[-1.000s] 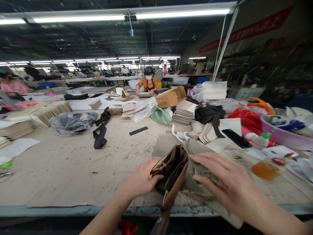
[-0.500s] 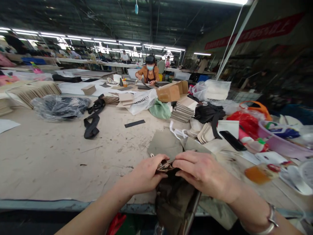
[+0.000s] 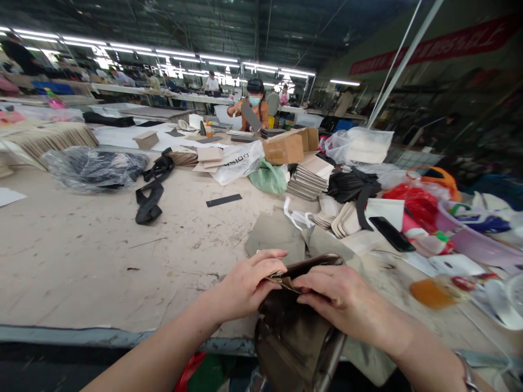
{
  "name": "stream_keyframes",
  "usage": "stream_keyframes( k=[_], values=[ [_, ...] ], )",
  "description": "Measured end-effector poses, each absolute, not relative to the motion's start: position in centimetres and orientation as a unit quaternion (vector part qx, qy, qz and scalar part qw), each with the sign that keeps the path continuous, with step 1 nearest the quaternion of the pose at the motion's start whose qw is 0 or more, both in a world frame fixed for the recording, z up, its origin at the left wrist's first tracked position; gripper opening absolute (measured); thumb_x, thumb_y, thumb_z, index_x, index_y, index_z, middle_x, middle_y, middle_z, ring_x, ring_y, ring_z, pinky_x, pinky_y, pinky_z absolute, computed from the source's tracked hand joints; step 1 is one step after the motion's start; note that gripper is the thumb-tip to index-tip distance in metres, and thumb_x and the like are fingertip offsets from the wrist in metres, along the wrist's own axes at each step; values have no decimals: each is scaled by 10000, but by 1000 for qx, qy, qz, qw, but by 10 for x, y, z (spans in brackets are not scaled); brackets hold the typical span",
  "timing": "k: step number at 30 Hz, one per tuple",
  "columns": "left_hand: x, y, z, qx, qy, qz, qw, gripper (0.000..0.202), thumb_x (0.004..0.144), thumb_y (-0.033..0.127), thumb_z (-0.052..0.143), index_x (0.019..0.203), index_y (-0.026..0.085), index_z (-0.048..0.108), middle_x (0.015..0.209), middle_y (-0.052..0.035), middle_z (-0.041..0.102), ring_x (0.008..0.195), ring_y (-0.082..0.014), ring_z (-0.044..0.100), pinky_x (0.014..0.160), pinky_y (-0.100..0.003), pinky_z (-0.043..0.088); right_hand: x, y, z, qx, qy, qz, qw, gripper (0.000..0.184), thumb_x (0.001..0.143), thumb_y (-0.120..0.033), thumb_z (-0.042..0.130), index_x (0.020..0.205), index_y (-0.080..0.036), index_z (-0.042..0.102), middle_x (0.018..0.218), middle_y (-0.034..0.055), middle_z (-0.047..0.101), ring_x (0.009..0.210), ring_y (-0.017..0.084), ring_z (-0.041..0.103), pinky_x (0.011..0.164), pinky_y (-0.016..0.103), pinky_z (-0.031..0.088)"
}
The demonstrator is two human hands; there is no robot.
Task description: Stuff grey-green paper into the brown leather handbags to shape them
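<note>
the person's left hand and right hand meet at the near edge of the table, both on a brown fabric bag. the bag's body hangs over the table edge towards the person, and its mouth lies up on the table top. the left grip is closed, thumb and fingers pinching the near lip of the mouth. the right grip is closed too, its fingers curled over the same lip just beside the left.

half a second ago the mouth was pinched nearly flat between the two hands; now it gapes wider, its far rim arching out to the right. a second ago the bag stood upright on the table, with only the left hand on it and the right hand lying flat on the olive fabric pieces, which are now just behind the bag.

a black phone lies well to the right. at the far end a co-worker now lifts a dark flat piece; earlier that person's hands were down on the table.
</note>
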State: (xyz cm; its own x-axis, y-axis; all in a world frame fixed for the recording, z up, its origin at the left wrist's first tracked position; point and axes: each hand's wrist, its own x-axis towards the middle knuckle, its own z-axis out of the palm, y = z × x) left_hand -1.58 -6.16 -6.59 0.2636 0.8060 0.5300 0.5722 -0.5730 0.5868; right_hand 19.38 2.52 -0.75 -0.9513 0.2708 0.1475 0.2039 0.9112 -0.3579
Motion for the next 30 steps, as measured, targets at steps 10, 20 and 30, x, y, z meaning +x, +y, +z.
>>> stream_keyframes(
  k=[10, 20, 30],
  values=[
    [-20, -59, -72, 789, 391, 454, 135, 179, 864, 122, 543, 1029, 178, 578, 1411, -128, 367, 1286, -245, 417, 1040, -411, 443, 197, 28, -9, -132, -970, 179, 95, 231, 889, -148, 505, 1076, -258, 585, 917, 7, 629, 794, 134, 580, 695, 248, 420],
    [-15, -60, -68, 802, 408, 423, 105, 297, 869, 86, 508, 1123, 217, 591, 1489, -96, 243, 1284, -246, 418, 1034, -408, 447, 199, 28, -8, -126, -966, 177, 137, 146, 865, -80, 478, 885, -210, 541, 779, -15, 573, 682, 102, 526, 600, 220, 353],
    [-15, -64, -69, 801, 420, 415, 94, 310, 859, 86, 528, 1127, 214, 614, 1463, -102, 306, 1221, -203, 481, 1017, -362, 461, 202, 31, -9, -124, -966, 180, 140, 192, 917, -145, 462, 1001, -231, 612, 861, 13, 618, 759, 106, 568, 656, 219, 404]
  ],
)
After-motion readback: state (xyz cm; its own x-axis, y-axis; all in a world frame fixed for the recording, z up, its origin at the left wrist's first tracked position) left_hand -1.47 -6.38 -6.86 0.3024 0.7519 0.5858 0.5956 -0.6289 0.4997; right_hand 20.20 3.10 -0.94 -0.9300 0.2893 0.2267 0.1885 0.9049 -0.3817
